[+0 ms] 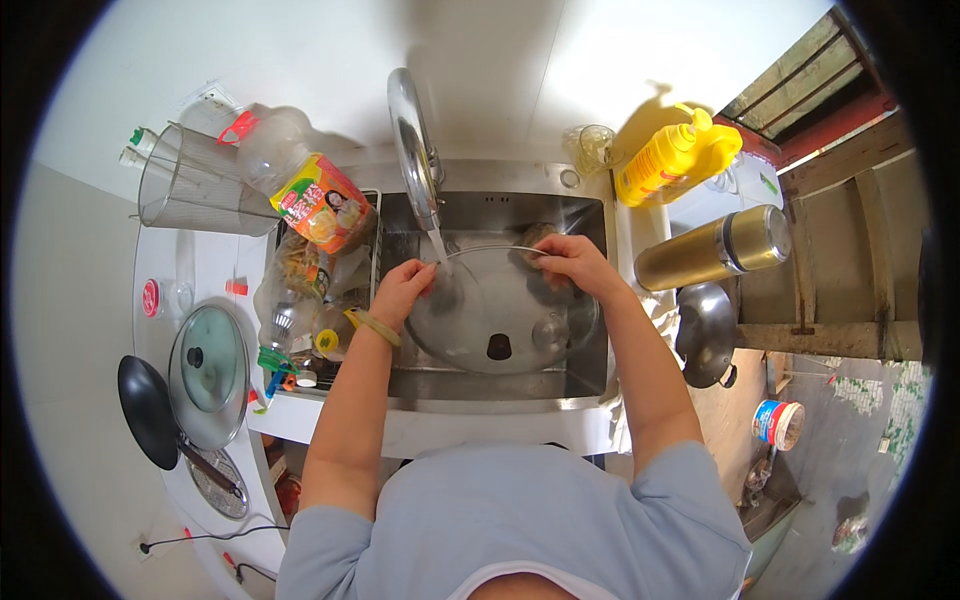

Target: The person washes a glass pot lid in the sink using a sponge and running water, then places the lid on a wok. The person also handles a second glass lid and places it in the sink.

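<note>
A large round glass pot lid point(480, 315) with a metal rim is held over the stainless steel sink point(495, 391). My left hand point(405, 291) grips its rim at the left. At the upper right, my right hand point(576, 261) has hold of the rim, and a tan scrubber point(537, 238) shows partly hidden behind those fingers; whether it is held I cannot tell. The lid's dark knob point(499, 346) sits near its lower edge. Water runs from the chrome faucet point(411, 142) onto the lid beside my left hand. Through the glass, the sink drain point(550, 332) is visible.
Left of the sink stand a labelled plastic bottle point(322, 199), a wire-mesh basket point(199, 180), another glass lid point(210, 367) and a black frying pan point(148, 411). To the right are yellow pump bottles point(660, 165), a gold thermos point(709, 249) and a wok point(705, 330).
</note>
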Motion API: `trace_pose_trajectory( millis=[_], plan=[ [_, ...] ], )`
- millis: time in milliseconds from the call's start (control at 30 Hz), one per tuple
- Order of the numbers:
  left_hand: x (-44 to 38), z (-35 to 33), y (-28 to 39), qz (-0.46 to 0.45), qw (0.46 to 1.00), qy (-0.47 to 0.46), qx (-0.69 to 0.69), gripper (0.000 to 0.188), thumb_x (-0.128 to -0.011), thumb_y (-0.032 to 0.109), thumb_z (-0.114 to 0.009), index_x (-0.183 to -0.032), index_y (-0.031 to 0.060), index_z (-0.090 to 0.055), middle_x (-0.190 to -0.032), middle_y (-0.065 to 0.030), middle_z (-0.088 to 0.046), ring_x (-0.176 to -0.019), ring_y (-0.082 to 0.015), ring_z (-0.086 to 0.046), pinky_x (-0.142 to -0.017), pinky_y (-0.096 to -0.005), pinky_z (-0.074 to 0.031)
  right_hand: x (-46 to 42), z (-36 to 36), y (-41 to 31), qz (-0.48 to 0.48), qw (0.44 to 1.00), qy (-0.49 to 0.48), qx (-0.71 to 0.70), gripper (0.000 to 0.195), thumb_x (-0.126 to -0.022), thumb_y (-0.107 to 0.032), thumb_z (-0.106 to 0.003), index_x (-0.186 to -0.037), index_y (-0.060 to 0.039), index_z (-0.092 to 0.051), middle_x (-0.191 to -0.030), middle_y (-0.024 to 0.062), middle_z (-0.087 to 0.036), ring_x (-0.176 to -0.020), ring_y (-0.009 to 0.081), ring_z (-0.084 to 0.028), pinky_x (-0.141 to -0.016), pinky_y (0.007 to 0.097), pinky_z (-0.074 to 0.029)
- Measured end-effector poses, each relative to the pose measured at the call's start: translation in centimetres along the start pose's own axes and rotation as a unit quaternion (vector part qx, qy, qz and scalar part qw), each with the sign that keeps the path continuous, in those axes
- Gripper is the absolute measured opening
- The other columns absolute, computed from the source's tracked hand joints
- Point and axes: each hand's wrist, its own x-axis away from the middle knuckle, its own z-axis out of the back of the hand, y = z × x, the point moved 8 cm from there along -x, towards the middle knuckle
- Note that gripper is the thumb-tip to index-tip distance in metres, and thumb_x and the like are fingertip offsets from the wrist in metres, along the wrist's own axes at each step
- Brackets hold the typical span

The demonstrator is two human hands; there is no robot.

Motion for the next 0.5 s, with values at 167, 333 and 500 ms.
trace_pose_trajectory(
  millis=[167,333,500],
  plan=[
    [1.0,-1.8,3.8,-0.028,0.99,-0.083,-0.114,0.027,-0.092,0.027,-0.055,-0.078,0.0046,-0.057,-0.066,0.0006,-0.057,-0.058,-0.0069,-0.046,-0.056,-0.0225,-0.039,-3.5,-3.0,-0.2,-0.022,0.995,-0.089,0.049,0.015,-0.083,-0.013,-0.061,-0.094,-0.0022,-0.063,-0.066,0.0001,-0.057,-0.056,0.0073,-0.054,-0.049,0.0216,-0.038],
    [2.5,-1.1,6.3,-0.001,0.981,-0.074,-0.181,0.027,-0.093,0.026,-0.052,-0.077,0.0056,-0.058,-0.064,0.001,-0.059,-0.057,-0.0054,-0.045,-0.053,-0.0225,-0.037,-6.8,-5.2,-2.3,0.003,0.986,-0.149,0.072,0.016,-0.082,-0.01,-0.062,-0.095,0.0,-0.064,-0.069,0.0013,-0.059,-0.061,0.0085,-0.055,-0.057,0.0232,-0.044],
    [4.5,0.1,7.7,-0.008,0.985,0.002,-0.173,0.023,-0.092,0.021,-0.052,-0.075,0.0062,-0.056,-0.067,-0.0016,-0.06,-0.056,-0.005,-0.044,-0.05,-0.0204,-0.032,-9.9,-7.0,-3.8,0.057,0.979,-0.186,0.06,0.019,-0.08,-0.014,-0.065,-0.094,-0.001,-0.064,-0.072,0.0014,-0.061,-0.065,0.0096,-0.056,-0.063,0.0257,-0.045]
  ],
)
